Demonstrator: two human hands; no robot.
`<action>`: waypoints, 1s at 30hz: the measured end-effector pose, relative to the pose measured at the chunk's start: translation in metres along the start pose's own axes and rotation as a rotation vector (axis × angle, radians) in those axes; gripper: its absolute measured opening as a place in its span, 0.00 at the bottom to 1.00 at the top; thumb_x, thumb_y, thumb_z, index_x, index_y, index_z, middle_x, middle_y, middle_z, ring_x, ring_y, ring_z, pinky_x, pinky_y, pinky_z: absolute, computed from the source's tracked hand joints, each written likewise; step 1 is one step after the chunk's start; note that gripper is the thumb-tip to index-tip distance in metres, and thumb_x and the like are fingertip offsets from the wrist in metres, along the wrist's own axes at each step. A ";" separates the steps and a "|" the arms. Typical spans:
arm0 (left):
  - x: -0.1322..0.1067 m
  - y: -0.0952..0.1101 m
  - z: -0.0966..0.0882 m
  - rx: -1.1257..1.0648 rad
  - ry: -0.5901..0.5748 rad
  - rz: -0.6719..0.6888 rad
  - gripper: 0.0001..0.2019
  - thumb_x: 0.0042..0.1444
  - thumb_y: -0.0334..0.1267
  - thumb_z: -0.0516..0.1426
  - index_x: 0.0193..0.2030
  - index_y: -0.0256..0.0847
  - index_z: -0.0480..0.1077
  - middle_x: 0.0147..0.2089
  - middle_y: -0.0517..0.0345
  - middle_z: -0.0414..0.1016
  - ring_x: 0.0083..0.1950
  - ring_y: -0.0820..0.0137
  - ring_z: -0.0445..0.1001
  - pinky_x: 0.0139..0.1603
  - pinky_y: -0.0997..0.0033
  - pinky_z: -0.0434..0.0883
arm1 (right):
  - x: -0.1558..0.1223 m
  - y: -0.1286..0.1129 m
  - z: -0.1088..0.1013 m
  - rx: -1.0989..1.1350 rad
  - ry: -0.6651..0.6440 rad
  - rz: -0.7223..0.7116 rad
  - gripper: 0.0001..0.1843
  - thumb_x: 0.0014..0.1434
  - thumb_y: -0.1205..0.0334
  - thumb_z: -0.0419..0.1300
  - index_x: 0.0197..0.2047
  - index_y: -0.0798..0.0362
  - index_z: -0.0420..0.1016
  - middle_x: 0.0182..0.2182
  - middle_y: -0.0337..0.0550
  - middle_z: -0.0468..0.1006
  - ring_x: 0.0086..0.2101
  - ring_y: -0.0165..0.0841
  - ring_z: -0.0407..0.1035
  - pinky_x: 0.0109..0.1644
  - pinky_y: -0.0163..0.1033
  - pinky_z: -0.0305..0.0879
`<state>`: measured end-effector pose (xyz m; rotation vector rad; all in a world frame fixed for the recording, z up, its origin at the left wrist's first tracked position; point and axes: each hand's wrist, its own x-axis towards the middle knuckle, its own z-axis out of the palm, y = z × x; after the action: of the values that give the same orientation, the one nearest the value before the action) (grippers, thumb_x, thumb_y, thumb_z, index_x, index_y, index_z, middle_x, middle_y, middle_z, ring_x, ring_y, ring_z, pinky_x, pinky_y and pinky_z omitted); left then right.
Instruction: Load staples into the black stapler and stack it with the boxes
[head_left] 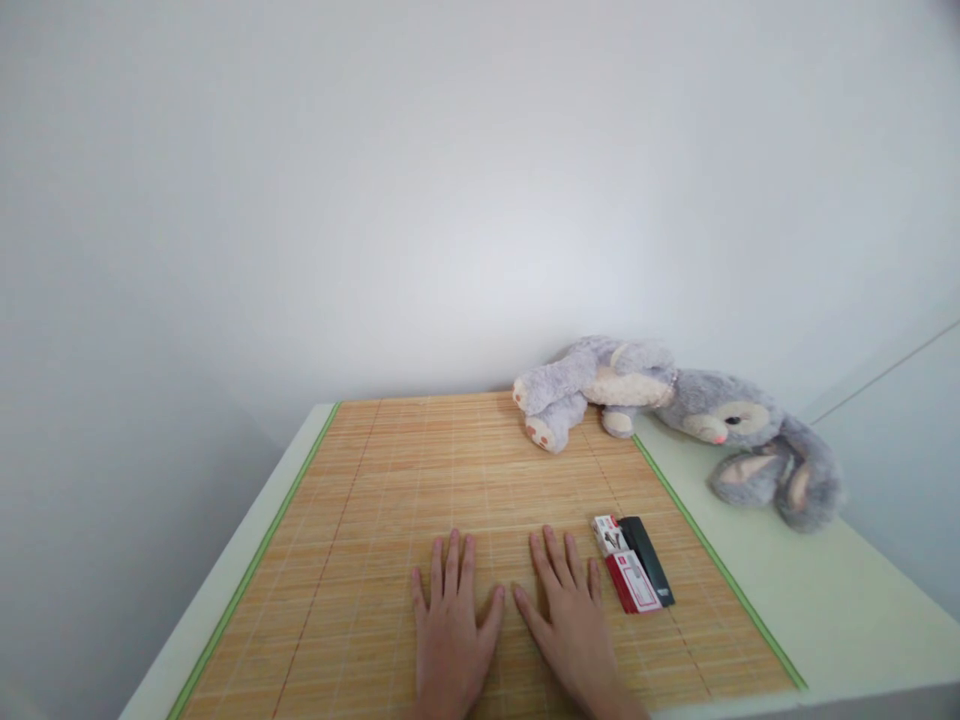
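My left hand (452,632) lies flat on a bamboo mat (360,560), palm down with its fingers spread. Beside it, my right hand (568,622) also rests flat with the fingers apart, and neither holds anything. The two thumbs nearly meet. Just right of my right hand lie a small white box (610,535) with a dark picture on it, a red and white box (634,582), and a dark, long flat object (646,560), whose kind I cannot make out. These sit close together on the mat.
A grey plush rabbit (630,388) lies on its side at the back right, its legs over the mat and its head and ears on the pale table (840,600). Behind the table rises a white wall (420,200). Green edging borders the mat's left and right sides.
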<state>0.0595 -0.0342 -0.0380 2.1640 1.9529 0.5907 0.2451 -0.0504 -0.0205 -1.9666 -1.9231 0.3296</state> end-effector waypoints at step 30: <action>-0.004 0.015 -0.024 -0.874 -0.386 -0.264 0.34 0.71 0.46 0.45 0.81 0.41 0.44 0.82 0.60 0.42 0.82 0.65 0.45 0.81 0.58 0.51 | -0.009 -0.043 0.025 0.765 -0.001 0.214 0.35 0.73 0.41 0.45 0.75 0.48 0.60 0.68 0.47 0.71 0.69 0.41 0.62 0.72 0.55 0.61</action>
<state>0.0636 -0.0432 -0.0117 1.3326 1.3622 0.7269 0.1949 -0.0568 -0.0262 -1.6197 -1.2872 0.9581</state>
